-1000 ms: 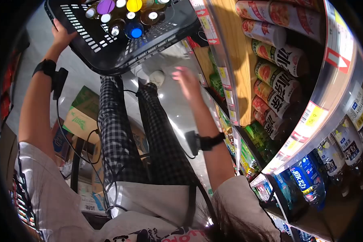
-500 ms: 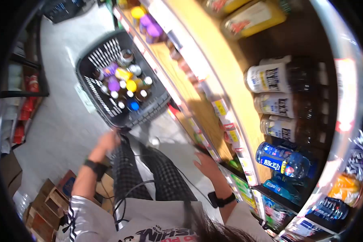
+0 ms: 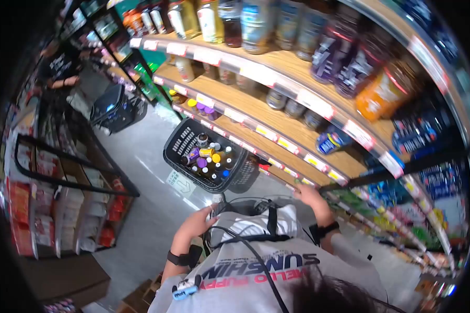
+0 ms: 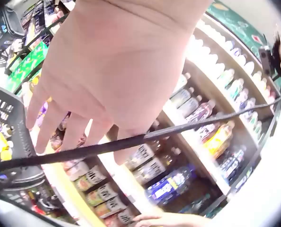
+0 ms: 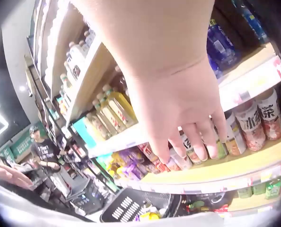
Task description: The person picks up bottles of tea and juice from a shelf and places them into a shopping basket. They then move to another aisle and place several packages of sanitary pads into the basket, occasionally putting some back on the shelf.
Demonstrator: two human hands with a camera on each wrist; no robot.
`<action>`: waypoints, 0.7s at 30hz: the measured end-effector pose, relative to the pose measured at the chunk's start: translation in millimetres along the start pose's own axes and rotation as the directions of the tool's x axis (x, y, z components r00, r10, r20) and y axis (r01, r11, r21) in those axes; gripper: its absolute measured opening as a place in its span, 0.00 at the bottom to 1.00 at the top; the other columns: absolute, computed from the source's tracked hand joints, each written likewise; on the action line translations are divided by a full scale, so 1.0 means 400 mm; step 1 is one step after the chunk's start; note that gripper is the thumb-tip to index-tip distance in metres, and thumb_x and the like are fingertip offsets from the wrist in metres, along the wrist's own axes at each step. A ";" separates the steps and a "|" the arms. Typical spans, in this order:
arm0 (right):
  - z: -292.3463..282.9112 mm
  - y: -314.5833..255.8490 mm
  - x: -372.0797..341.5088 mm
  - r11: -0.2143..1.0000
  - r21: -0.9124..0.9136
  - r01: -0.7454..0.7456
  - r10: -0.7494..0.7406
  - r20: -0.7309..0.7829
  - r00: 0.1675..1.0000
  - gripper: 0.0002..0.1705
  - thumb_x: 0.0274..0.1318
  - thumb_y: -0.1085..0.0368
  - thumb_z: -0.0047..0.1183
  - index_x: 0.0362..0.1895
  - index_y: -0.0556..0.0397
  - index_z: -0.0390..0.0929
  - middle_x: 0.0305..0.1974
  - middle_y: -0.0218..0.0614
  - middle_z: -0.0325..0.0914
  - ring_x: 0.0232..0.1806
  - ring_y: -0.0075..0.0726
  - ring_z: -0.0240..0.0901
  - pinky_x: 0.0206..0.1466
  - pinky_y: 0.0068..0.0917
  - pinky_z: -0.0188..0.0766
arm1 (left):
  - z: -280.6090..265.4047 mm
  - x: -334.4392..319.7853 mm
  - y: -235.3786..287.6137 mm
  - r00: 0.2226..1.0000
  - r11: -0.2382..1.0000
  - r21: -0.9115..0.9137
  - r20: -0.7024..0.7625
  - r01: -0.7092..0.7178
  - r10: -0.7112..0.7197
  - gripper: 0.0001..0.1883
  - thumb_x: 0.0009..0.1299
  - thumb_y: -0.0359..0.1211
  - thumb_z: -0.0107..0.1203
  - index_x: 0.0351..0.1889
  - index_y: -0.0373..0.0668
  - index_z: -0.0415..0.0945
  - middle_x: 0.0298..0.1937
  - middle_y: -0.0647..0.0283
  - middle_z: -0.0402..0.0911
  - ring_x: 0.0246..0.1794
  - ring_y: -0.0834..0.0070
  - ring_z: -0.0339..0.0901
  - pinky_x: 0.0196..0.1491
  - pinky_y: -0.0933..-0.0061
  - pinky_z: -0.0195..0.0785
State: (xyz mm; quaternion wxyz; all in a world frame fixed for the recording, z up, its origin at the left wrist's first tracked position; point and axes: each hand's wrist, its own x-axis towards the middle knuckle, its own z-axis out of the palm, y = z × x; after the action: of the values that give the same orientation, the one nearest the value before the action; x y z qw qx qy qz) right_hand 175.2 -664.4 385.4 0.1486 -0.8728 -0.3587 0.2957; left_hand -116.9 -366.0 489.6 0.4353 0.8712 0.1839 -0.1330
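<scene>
My left hand (image 3: pixel 196 221) hangs in front of my body, holding nothing. Its fingers spread loosely in the left wrist view, and a dark cable (image 4: pixel 145 137) crosses in front of them. Out to the right, my right hand (image 3: pixel 310 197) is near the lower shelf edges, fingers loosely extended and free of any object. On the floor ahead of my feet stands a dark grey shopping basket (image 3: pixel 168 149). Bottles with white, yellow, purple and blue caps, among them a blue-capped bottle (image 3: pixel 225 173), fill part of it.
Curved drink shelves (image 3: pixel 266 78) run along the right, with price labels on their edges. Dark-framed shelving (image 3: pixel 70 172) and a cardboard box (image 3: pixel 70 281) flank the left. Farther up the aisle, a person (image 3: pixel 60 68) stands near another dark basket (image 3: pixel 115 107).
My left hand has let go of the basket's rim and drawn back towards my body. The basket now stands farther ahead on the floor. The head view has swung up to more shelves and aisle.
</scene>
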 end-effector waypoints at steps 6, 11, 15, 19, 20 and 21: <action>-0.043 -0.064 -0.011 0.995 0.056 -0.077 0.090 -0.289 0.953 0.26 0.51 0.52 0.49 0.53 0.49 0.67 0.44 0.53 0.73 0.47 0.55 0.69 0.49 0.40 0.66 | -0.162 0.023 0.110 0.775 0.767 -0.633 0.433 -0.101 0.460 0.18 0.67 0.38 0.49 0.47 0.31 0.72 0.44 0.59 0.78 0.46 0.72 0.73 0.51 0.73 0.63; 0.032 -0.119 -0.068 0.953 0.225 -0.201 0.281 -0.417 0.864 0.28 0.51 0.52 0.51 0.52 0.54 0.67 0.43 0.54 0.73 0.46 0.54 0.70 0.49 0.38 0.66 | -0.274 0.055 0.122 0.556 0.841 -0.451 0.635 -0.298 0.537 0.15 0.65 0.35 0.53 0.43 0.32 0.75 0.42 0.57 0.78 0.41 0.69 0.73 0.46 0.70 0.65; 0.092 -0.170 -0.110 0.862 0.506 -0.035 0.306 -0.463 0.832 0.25 0.52 0.55 0.53 0.50 0.58 0.70 0.40 0.46 0.76 0.42 0.42 0.74 0.46 0.31 0.68 | -0.333 0.094 0.098 0.662 0.830 -0.497 0.537 -0.252 0.523 0.12 0.64 0.34 0.54 0.37 0.32 0.77 0.34 0.61 0.78 0.34 0.74 0.72 0.38 0.74 0.65; -0.075 -0.304 -0.208 0.739 0.668 0.091 0.486 -0.622 0.614 0.14 0.56 0.63 0.49 0.45 0.56 0.72 0.34 0.34 0.77 0.33 0.28 0.72 0.39 0.25 0.69 | -0.319 0.155 0.164 0.627 0.756 -0.400 0.423 -0.519 0.654 0.10 0.60 0.33 0.58 0.34 0.36 0.79 0.32 0.61 0.78 0.33 0.73 0.72 0.36 0.73 0.64; -0.101 -0.286 -0.224 0.800 0.554 0.229 0.438 -0.801 0.409 0.14 0.56 0.63 0.49 0.45 0.54 0.72 0.36 0.34 0.76 0.36 0.28 0.71 0.41 0.27 0.69 | -0.299 0.170 0.178 0.538 0.688 -0.384 0.432 -0.616 0.723 0.10 0.59 0.33 0.59 0.33 0.37 0.79 0.31 0.60 0.77 0.32 0.71 0.72 0.36 0.72 0.63; -0.155 -0.238 -0.265 0.954 0.256 0.156 0.211 -0.942 0.260 0.13 0.56 0.63 0.49 0.44 0.56 0.72 0.39 0.35 0.74 0.40 0.29 0.70 0.46 0.29 0.66 | -0.280 0.183 0.188 0.442 0.608 -0.370 0.442 -0.703 0.781 0.10 0.58 0.33 0.60 0.33 0.38 0.79 0.31 0.60 0.77 0.32 0.69 0.71 0.35 0.71 0.63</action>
State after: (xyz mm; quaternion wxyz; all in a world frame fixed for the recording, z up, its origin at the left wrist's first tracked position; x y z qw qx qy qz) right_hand 102.6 -676.4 522.0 0.4603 -0.8438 -0.1293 -0.2436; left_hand -10.3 -302.2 579.9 0.5383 0.7504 -0.3455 -0.1666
